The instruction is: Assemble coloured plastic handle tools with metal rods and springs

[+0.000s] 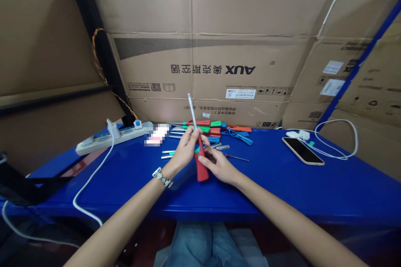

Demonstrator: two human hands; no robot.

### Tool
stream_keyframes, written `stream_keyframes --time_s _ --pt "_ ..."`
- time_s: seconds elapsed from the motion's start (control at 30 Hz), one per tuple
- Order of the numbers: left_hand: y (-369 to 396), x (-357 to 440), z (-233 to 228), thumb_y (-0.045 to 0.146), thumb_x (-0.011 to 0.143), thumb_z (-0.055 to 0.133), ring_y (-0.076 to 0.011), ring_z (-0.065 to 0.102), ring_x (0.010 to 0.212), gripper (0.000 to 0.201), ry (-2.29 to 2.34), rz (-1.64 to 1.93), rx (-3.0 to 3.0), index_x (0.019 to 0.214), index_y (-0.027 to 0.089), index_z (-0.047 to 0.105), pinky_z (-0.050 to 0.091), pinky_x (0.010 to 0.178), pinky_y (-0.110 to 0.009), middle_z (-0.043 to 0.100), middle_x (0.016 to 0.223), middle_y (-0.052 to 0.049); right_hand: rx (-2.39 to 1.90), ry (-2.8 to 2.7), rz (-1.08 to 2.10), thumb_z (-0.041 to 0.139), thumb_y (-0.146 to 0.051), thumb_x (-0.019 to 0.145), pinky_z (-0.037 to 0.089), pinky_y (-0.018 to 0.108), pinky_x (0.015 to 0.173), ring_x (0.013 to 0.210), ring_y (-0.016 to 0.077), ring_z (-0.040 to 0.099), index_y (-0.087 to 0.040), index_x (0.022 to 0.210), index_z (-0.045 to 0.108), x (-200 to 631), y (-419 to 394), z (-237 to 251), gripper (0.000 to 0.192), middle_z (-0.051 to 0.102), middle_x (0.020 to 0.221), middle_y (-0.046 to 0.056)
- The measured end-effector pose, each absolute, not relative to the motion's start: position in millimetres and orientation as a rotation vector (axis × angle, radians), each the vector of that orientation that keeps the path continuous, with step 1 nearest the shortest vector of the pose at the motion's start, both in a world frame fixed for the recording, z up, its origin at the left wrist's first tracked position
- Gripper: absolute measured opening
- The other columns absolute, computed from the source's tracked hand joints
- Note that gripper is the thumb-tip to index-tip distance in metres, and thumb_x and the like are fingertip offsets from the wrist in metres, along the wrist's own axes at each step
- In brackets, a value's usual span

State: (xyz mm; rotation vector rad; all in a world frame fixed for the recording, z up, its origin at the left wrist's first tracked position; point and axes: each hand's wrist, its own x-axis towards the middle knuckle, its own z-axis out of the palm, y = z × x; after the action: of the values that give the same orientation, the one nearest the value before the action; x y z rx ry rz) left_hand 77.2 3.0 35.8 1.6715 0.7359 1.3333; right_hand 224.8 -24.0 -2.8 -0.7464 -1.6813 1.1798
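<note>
Between both hands, above the front part of the table, is a red long-reach lighter (pixel 202 172) with a thin metal tube. Its tube tilts up and away from me, and a green part shows on its side. My left hand (pixel 187 145) is closed around the upper body, near the base of the tube. Lower down, my right hand (pixel 219 164) grips the red handle from the right, thumb on its face. Behind them lie several similar lighters (pixel 214 131) in red, green and blue. A small screwdriver with a red end (pixel 238 157) lies right of my right hand.
The blue table (pixel 282 187) is backed by a cardboard panel (pixel 150 16). A white power strip (pixel 103 138) with a plug and cable stands at left. At right lie a phone (pixel 303 151) and a looped white cable (pixel 356 137). Orange and blue-handled items (pixel 239 129) lie at the back.
</note>
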Motion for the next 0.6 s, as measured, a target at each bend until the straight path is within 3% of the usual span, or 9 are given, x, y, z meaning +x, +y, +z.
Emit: stream_keyframes --time_s 0.1,0.17,0.23,0.3,0.37,0.43,0.5,0.6 --pt "10 81 30 0.060 0.094 0.045 -0.0143 0.061 0.071 0.041 0.755 1.454 1.538 0.093 0.020 0.052 0.050 0.069 -0.026 0.069 0.086 -0.003 -0.743 -1.666 1.414 0.050 -0.069 0.086 0.047 0.025 0.051 0.052 0.0145 0.062 -0.020 0.095 0.052 224 -23 -4 0.050 0.066 0.067 0.001" --pt "9 70 27 0.064 0.091 0.048 -0.0161 0.061 0.072 0.045 0.834 1.480 1.545 0.090 0.019 0.056 0.049 0.068 -0.027 0.070 0.086 -0.004 -0.787 -1.625 1.440 0.048 -0.070 0.087 0.035 0.021 0.039 0.036 0.0102 0.048 -0.020 0.098 0.050 226 -21 -4 0.051 0.058 0.054 -0.006" --pt "3 51 25 0.064 0.091 0.047 -0.0167 0.059 0.068 0.048 1.000 1.475 1.655 0.081 0.018 0.059 0.048 0.065 -0.027 0.068 0.078 -0.004 -0.879 -1.623 1.386 0.042 -0.069 0.090 0.027 0.020 0.036 0.032 0.0074 0.037 -0.020 0.092 0.050 231 -17 -3 0.050 0.050 0.049 -0.008" --pt "-9 28 28 0.057 0.097 0.040 -0.0153 0.055 0.060 0.053 1.198 1.412 1.878 0.068 0.018 0.059 0.043 0.059 -0.027 0.063 0.065 -0.003 -0.968 -1.701 1.275 0.033 -0.067 0.095 0.028 0.021 0.040 0.037 0.0075 0.037 -0.019 0.082 0.051 238 -15 -2 0.053 0.048 0.051 -0.006" --pt "-22 9 32 0.048 0.098 0.043 -0.0126 0.047 0.047 0.052 1.322 1.480 2.078 0.057 0.018 0.055 0.037 0.052 -0.026 0.052 0.048 0.001 -1.025 -1.871 1.054 0.031 -0.061 0.098 0.035 0.023 0.050 0.050 0.0098 0.047 -0.018 0.077 0.052 245 -15 1 0.053 0.054 0.061 -0.002" --pt "-30 1 37 0.038 0.096 0.051 -0.0104 0.042 0.046 0.047 1.302 1.595 2.318 0.054 0.018 0.049 0.033 0.051 -0.025 0.047 0.048 0.002 -1.071 -2.063 0.799 0.039 -0.054 0.099 0.040 0.026 0.063 0.068 0.0138 0.057 -0.018 0.086 0.059 250 -18 3 0.043 0.063 0.077 0.002" --pt "-30 6 39 0.032 0.094 0.055 -0.0098 0.041 0.049 0.039 1.143 1.489 2.541 0.058 0.018 0.049 0.032 0.052 -0.024 0.048 0.053 0.003 -1.135 -2.231 0.594 0.045 -0.050 0.099 0.042 0.029 0.071 0.081 0.0176 0.061 -0.020 0.098 0.061 254 -23 5 0.034 0.067 0.092 0.003" --pt "-17 28 35 0.031 0.097 0.050 -0.0104 0.045 0.054 0.037 0.912 1.178 2.728 0.063 0.018 0.050 0.033 0.054 -0.023 0.051 0.058 0.002 -1.186 -2.428 0.408 0.047 -0.051 0.098 0.042 0.030 0.070 0.081 0.0196 0.061 -0.020 0.099 0.059 258 -27 2 0.033 0.066 0.095 0.005"
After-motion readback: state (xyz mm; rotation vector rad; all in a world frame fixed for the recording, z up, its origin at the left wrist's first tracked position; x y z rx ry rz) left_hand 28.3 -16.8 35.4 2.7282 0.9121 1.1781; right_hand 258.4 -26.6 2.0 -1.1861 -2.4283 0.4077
